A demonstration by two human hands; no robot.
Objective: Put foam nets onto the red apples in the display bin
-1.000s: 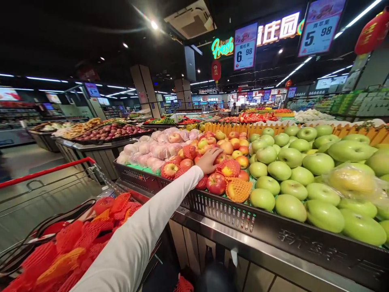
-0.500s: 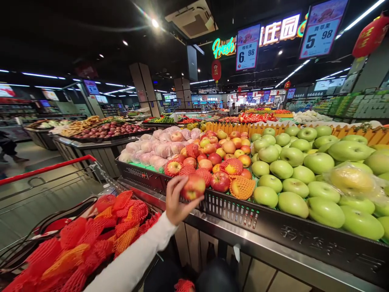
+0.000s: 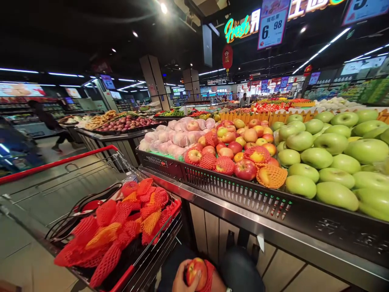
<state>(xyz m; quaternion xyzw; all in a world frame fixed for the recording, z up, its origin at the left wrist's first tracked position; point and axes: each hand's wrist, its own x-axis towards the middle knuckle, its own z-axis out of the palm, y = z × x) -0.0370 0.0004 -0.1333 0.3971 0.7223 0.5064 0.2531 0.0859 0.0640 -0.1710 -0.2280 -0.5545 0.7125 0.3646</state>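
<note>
Low in front of my lap, my left hand (image 3: 181, 279) is wrapped round a red and yellow apple (image 3: 195, 271), its thumb across the front. Against the apple's right side is a red foam net sleeve (image 3: 209, 275). My right hand (image 3: 217, 280) is at that sleeve, which lies over its fingers, so they are mostly hidden. To the left, a heap of red and orange foam nets (image 3: 121, 221) fills the top of a shopping cart (image 3: 179, 207).
A black display tray (image 3: 209, 180) holds loose red apples (image 3: 245, 169), bagged fruit (image 3: 170, 136) and green apples (image 3: 330, 148). A steel counter edge (image 3: 243, 219) runs below it. A bottle (image 3: 130, 176) stands in the cart. A person (image 3: 50, 121) walks at far left.
My left hand has drawn back from the tray's front edge to my lap with the apple, beside the red net. The view has shifted left and down, showing more of the cart.
</note>
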